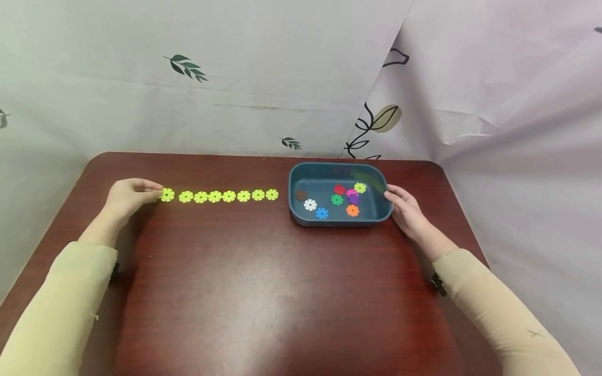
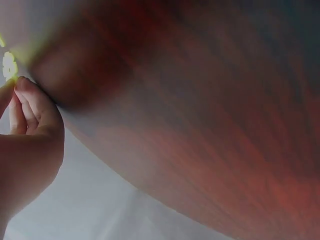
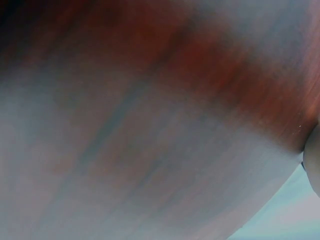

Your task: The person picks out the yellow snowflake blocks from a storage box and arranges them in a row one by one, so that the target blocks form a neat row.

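Observation:
A row of several yellow-green notched discs [image 1: 221,196] lies across the dark red table [image 1: 263,292]. My left hand [image 1: 159,194] is at the row's left end and pinches the leftmost disc [image 1: 167,195]. In the left wrist view the curled fingertips [image 2: 20,85] meet that disc [image 2: 9,65]. A blue-grey bin [image 1: 338,166] stands to the right of the row and holds several discs of mixed colours [image 1: 336,199]. My right hand [image 1: 390,197] rests against the bin's right wall with its fingers fairly straight. The right wrist view is blurred and shows only table and a sliver of hand [image 3: 312,165].
A leaf-patterned white cloth [image 1: 282,78] hangs behind and to the right of the table. The table's rounded back corners [image 1: 437,164] are close behind the bin. Bare wood stretches from the row to the front edge.

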A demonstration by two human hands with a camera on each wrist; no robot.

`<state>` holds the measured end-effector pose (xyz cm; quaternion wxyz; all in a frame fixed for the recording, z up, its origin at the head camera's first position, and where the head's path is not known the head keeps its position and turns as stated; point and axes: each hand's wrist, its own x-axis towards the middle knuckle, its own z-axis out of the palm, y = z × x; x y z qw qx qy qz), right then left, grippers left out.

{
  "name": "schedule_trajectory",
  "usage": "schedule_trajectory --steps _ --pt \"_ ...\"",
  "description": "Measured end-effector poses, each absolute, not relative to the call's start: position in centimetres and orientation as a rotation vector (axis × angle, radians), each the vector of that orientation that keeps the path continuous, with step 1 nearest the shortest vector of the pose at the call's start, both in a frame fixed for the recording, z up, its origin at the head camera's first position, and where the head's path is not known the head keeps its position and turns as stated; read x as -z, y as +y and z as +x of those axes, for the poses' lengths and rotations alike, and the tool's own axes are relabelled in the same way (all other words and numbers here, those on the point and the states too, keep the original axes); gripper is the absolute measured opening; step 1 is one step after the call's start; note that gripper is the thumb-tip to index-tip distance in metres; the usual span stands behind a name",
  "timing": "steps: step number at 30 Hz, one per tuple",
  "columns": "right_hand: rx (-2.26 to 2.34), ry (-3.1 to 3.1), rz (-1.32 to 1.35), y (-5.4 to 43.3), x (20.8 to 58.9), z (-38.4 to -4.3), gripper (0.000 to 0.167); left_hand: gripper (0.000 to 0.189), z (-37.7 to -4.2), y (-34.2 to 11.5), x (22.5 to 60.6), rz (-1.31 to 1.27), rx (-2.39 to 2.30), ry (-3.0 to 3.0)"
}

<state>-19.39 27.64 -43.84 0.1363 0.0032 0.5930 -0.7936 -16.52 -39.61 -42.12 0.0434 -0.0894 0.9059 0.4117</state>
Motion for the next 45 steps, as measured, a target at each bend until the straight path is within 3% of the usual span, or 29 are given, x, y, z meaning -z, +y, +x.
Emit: schedule_trajectory --steps 8,18,34,41,45 --pt "2.300 1.725 -0.003 27.7 43.8 -19.5 0.020 0.040 -17.0 -39.3 42.4 -0.223 -1.066 2.915" --pt "2.302 1.717 0.003 27.7 43.8 -19.4 0.020 0.030 -17.2 -38.5 42.9 -0.172 -0.965 2.998" --pt "2.294 1.708 0.025 27.6 43.8 -19.4 0.019 0.040 -17.5 -39.8 42.8 -0.177 -1.172 2.818" --pt "2.262 1.741 0.025 27.6 43.5 -19.2 0.020 0.014 -18.1 -37.9 41.4 -0.199 -1.391 2.665" --pt "2.267 1.740 0.018 27.6 43.5 -19.1 0.020 0.026 -18.9 -36.2 40.8 -0.170 -1.395 2.642"
